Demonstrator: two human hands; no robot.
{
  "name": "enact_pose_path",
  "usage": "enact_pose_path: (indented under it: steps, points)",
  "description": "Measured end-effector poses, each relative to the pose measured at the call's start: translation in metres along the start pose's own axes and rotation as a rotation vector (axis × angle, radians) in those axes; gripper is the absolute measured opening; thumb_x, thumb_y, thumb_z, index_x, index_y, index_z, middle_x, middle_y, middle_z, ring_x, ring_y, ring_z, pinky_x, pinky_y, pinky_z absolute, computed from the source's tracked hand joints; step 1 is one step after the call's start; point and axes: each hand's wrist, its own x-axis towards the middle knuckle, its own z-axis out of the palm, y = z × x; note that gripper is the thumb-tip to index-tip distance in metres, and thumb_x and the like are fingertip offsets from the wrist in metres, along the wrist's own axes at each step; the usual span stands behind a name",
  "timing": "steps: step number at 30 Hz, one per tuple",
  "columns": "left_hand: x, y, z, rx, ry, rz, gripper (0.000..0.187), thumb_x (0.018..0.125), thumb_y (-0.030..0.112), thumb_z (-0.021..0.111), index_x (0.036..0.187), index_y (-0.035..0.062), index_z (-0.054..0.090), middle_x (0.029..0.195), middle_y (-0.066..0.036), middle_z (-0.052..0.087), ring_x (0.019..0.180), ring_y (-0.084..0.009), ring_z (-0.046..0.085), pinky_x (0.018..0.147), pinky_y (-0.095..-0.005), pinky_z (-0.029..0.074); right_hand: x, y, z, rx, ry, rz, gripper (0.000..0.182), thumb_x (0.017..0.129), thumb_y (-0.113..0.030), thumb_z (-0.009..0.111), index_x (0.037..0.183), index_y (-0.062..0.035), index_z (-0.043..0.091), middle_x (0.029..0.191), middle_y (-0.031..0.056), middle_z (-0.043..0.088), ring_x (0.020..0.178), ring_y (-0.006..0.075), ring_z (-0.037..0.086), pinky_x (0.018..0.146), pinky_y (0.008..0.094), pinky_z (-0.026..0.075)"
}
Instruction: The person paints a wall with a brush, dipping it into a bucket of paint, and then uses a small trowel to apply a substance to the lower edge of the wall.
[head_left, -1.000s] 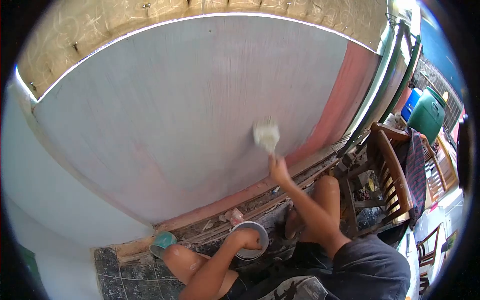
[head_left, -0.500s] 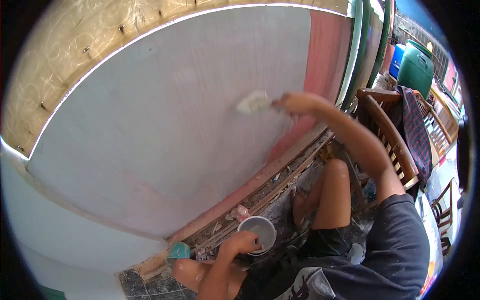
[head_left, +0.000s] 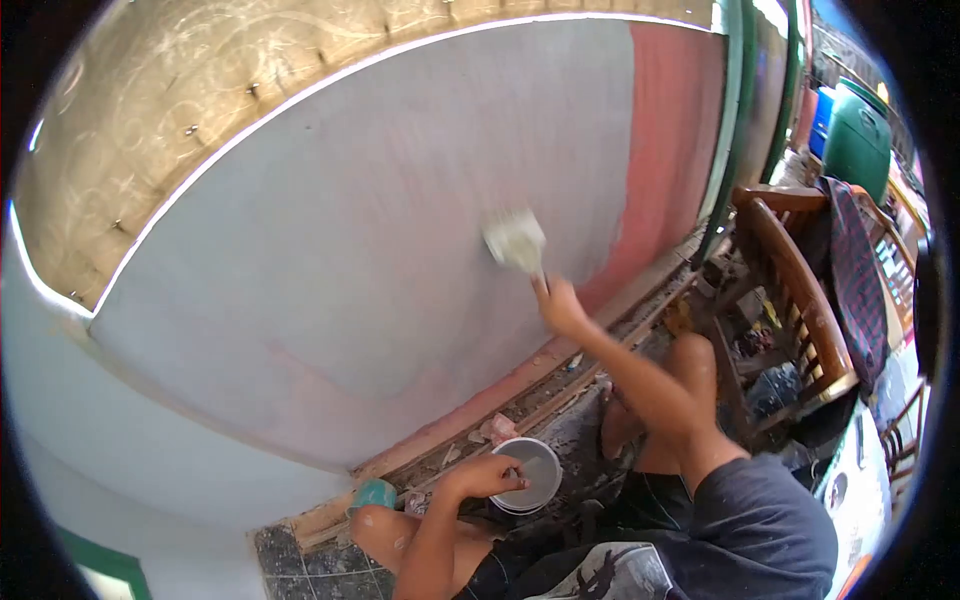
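A wide pale brush (head_left: 515,240) lies against the grey-white coated wall (head_left: 400,200), its handle pointing down and right. My right hand (head_left: 563,305) is closed around that handle. Low in the view, my left hand (head_left: 490,477) hangs over the rim of a white bucket (head_left: 541,475), fingers curled; what they hold, if anything, is too small to name. Inside the bucket the contents look greyish. A pink-red strip (head_left: 670,130) of wall shows at the right and along the bottom edge.
A teal container (head_left: 373,495) stands beside my left knee. A crumpled pinkish bag (head_left: 498,429) lies behind the bucket. Wooden strips and debris run along the wall base. At right are a wooden bench (head_left: 800,290) with a dark checked cloth (head_left: 857,280) and a green barrel (head_left: 858,140).
My right hand has moved down and slightly left, the brush now tilted up and left from it and a little lower on the wall. The camera view has shifted slightly.
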Motion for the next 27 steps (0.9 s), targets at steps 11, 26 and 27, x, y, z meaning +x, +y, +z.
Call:
enact_pose_path:
  steps: [11, 26, 27]
  points:
    - [-0.077, 0.171, 0.022, -0.623, -0.204, 0.858, 0.041, 0.094, 0.036, 0.052, 0.117, 0.0026, 0.057, 0.094, -0.012, 0.054, 0.085, -0.0274, 0.055, 0.073, -0.0384, 0.047, -0.052, 0.117, -0.004, -0.661, -1.109, -0.445, 0.04, 0.086, -0.037, 0.054, 0.096, -0.0008, 0.067, 0.093, 0.0231, 0.066, 0.09, 0.0419, 0.063, 0.076, 0.0496, 0.05]
    - [-0.063, 0.278, -0.007, -0.873, 1.174, 0.987, 0.015, 0.083, 0.016, 0.068, 0.089, 0.0023, 0.066, 0.076, -0.006, 0.056, 0.076, -0.0194, 0.056, 0.073, -0.0337, 0.044, -0.152, -0.048, 0.0, -0.594, -1.383, -0.583, 0.024, 0.076, -0.02, 0.062, 0.088, 0.0001, 0.068, 0.09, 0.0223, 0.066, 0.09, 0.0371, 0.065, 0.08, 0.0451, 0.051]
    - [-0.064, 0.277, -0.011, -0.918, 1.058, 0.991, 0.015, 0.084, 0.014, 0.067, 0.09, 0.0003, 0.066, 0.075, -0.007, 0.058, 0.073, -0.0178, 0.057, 0.068, -0.0304, 0.045, -0.172, -0.045, 0.005, -0.584, -1.339, -0.615, 0.021, 0.076, -0.018, 0.062, 0.086, -0.0003, 0.069, 0.088, 0.0219, 0.067, 0.089, 0.0358, 0.066, 0.078, 0.0448, 0.052]
